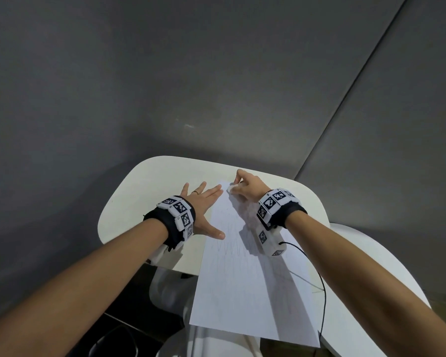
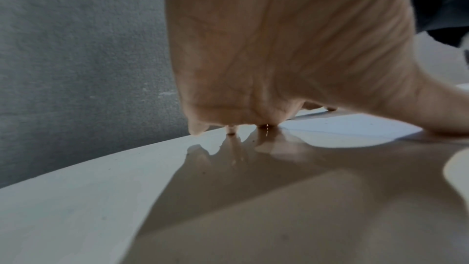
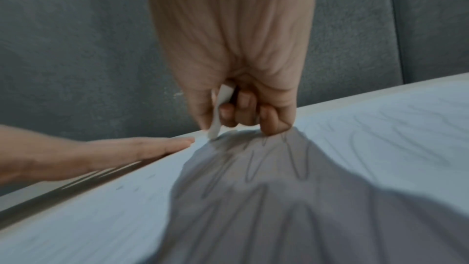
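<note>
Erasure, partway: right hand (image 1: 247, 186) pinches small white eraser (image 1: 230, 188) at frame centre on white paper sheet (image 1: 242, 292); left hand (image 1: 204, 204) flat, empty, steadying; grey pencil zigzags (image 1: 229, 249) uncleared.

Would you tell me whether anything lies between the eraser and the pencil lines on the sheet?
Nothing visible does. The right hand pinches the eraser at the far end of the sheet; the pencil lines run bare nearer the person, and the left hand lies flat at the sheet's left edge, beside them.

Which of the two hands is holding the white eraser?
The right hand pinches the eraser; the left hand lies flat at the paper's edge, holding nothing.
</note>
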Demonstrator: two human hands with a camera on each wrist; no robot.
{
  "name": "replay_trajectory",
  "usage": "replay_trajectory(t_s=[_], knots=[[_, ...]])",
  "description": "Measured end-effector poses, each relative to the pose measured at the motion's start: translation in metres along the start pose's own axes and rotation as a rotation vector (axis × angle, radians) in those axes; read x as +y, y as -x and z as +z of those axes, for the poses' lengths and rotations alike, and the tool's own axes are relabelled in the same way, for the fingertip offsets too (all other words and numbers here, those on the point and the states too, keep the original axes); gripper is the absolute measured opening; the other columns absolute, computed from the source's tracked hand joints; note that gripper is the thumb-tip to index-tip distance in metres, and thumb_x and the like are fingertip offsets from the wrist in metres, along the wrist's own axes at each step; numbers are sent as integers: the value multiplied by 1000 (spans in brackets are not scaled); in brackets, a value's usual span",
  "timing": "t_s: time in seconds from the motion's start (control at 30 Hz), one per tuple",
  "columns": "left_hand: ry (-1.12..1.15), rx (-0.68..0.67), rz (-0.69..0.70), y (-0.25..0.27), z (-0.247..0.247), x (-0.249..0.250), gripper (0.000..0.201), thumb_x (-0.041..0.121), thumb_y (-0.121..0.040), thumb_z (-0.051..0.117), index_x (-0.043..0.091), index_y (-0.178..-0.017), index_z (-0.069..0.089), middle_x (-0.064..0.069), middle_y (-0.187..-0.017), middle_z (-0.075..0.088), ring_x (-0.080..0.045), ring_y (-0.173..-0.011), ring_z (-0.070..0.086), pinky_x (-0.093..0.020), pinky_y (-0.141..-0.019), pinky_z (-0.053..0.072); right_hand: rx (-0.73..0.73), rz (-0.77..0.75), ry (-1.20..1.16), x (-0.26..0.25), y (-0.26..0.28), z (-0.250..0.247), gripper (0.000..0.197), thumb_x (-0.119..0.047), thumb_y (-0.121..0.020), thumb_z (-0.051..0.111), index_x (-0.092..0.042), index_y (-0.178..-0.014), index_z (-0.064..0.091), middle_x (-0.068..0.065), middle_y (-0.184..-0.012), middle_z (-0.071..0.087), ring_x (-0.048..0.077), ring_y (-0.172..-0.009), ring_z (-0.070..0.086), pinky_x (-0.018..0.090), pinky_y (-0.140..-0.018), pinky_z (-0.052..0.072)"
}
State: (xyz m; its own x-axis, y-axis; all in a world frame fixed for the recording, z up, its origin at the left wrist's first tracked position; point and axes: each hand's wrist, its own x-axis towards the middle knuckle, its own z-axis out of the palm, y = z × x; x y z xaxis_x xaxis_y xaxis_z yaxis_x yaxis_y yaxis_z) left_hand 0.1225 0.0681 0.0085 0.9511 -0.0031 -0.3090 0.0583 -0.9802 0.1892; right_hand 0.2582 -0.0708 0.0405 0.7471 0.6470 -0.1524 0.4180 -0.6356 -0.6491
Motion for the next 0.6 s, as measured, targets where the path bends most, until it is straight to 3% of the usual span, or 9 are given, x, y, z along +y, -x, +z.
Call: replay_trajectory(t_s=[0.1, 0.17, 0.23, 0.3, 0.37, 0.43, 0.53, 0.6], knots=[[-19, -6, 9, -1, -5, -1, 127, 90, -61, 49, 25, -153, -10, 13, -159, -17, -16, -147, -17, -55, -113, -15, 112, -42, -153, 6, 14, -1, 18, -13, -84, 62, -12, -81, 45, 6, -80, 62, 16, -66, 54, 25, -58, 40], [-30, 7, 9, 1, -10, 1, 124, 85, -66, 52, 19, -154, -5, 9, -161, -13, -16, -148, -14, -55, -114, -12, 0, -78, -300, 8, 28, -10, 19, -12, -85, 64, -13, -80, 46, 0, -63, 61, 7, -47, 48, 17, -46, 35], [-42, 46, 23, 6, -15, 8, 116, 78, -72, 55, 13, -155, 3, 5, -162, -4, -17, -149, -7, -55, -116, -7, -191, -84, -317, 9, 43, -17, 17, -13, -86, 66, -12, -80, 50, 0, -54, 61, 7, -39, 44, 15, -38, 29], [-69, 73, 46, 11, -19, 15, 105, 72, -77, 56, 11, -153, 15, 0, -162, 6, -19, -149, 3, -53, -117, -2, -277, -73, -222, 10, 52, -15, 18, -16, -85, 68, -12, -79, 51, 6, -57, 62, 9, -41, 47, 16, -40, 32], [-98, 61, 51, 15, -21, 18, 101, 70, -80, 54, 9, -152, 18, -3, -162, 8, -20, -149, 7, -51, -118, -1, -228, -60, -144, 12, 54, -7, 19, -18, -85, 66, -15, -78, 48, 7, -62, 62, 11, -45, 51, 19, -47, 39], [-125, 27, 48, 15, -16, 16, 111, 77, -77, 50, 7, -153, 8, -4, -162, 0, -19, -149, 3, -50, -119, -3, -180, -101, -46, 13, 57, 1, 19, -18, -87, 63, -16, -79, 45, 4, -65, 60, 10, -49, 49, 21, -52, 38], [-136, -11, 38, 14, -6, 11, 131, 90, -63, 46, 11, -153, -8, 0, -161, -15, -17, -149, -9, -51, -118, -9, -402, -136, 38, 10, 62, 0, 22, -18, -85, 64, -17, -76, 44, -1, -65, 52, 11, -53, 43, 22, -54, 36], [-133, -26, 32, 13, -2, 9, 136, 93, -58, 46, 15, -153, -11, 2, -160, -19, -17, -148, -13, -51, -117, -10, -432, -144, 68, 9, 61, 1, 20, -18, -84, 64, -18, -76, 46, 2, -68, 55, 15, -59, 45, 25, -59, 39]])
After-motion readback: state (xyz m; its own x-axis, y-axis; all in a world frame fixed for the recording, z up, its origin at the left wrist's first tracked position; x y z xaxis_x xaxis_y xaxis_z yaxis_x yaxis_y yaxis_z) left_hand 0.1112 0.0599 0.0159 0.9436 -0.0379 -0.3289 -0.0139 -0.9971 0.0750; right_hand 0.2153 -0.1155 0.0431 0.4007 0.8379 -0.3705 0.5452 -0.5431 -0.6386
